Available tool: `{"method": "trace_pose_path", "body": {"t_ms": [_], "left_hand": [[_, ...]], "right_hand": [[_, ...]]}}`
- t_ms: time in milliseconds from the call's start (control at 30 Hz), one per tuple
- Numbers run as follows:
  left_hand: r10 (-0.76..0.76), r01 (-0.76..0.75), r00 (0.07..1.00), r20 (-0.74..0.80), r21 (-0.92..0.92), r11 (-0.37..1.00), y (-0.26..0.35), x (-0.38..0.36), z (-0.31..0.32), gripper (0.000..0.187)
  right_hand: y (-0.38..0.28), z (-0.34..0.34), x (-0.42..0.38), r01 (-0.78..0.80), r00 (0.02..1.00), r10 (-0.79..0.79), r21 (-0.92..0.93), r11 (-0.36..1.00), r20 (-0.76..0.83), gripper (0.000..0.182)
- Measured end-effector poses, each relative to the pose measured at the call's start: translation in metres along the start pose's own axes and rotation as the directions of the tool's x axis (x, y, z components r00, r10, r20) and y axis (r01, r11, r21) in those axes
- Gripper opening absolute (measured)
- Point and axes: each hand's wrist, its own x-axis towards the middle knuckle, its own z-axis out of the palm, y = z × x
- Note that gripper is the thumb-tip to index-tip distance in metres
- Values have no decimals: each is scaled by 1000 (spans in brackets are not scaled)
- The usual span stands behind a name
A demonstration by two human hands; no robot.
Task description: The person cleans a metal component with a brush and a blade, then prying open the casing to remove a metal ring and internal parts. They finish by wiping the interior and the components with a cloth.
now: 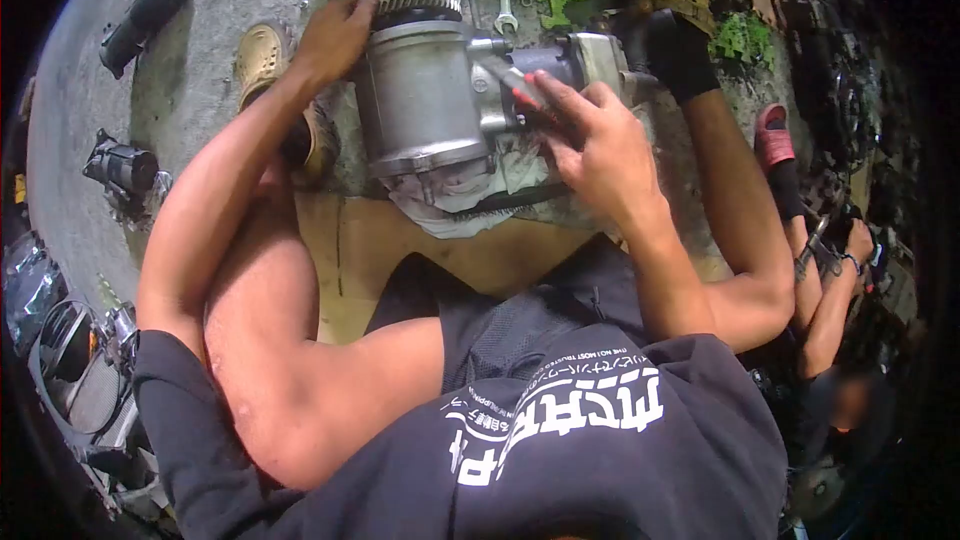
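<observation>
A grey cylindrical metal housing (415, 95) stands in front of me, with a toothed gear (415, 8) at its far end. My left hand (340, 40) grips the upper left edge beside the gear, thumb and fingers around it. In my right hand (600, 140) is a flat-bladed scraper (508, 77) with red on its handle, its blade held at the right side of the housing. A dark cylinder with a pale metal end (598, 60) adjoins the housing on that side. Under the near end lies a crumpled whitish rag (450, 205).
Wrenches (506, 15) lie on the concrete beyond the housing. Dark motor-like parts (125, 165) rest at the left, near a belt (70, 380). Cardboard (350, 240) covers the floor before me. Another person (825, 290) works at the right, among dark parts.
</observation>
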Motion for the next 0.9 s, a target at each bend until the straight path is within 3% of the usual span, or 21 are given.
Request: {"method": "trace_pose_path", "body": {"t_ms": [467,567,633,700,833,900], "left_hand": [[-34,34,999,-7,-4,999,0,2,0,60],[-30,31,998,54,-6,1000,9,-4,-6,59],[-11,13,999,50,-28,1000,9,-2,-5,58],[12,-12,1000,9,-20,1000,5,0,0,58],[56,-56,997,-51,1,998,3,-1,2,58],[36,-36,999,-16,-16,999,5,0,-2,58]], "right_hand": [[18,-5,13,79,996,-78,-44,996,30,57],[15,-10,17,80,997,-80,-102,992,3,61],[18,-11,21,50,999,-48,-139,989,15,64],[24,-17,27,96,988,-85,-82,992,131,63],[24,-18,34,88,993,-79,-110,990,85,61],[31,-20,40,174,978,-163,-77,982,128,60]]}}
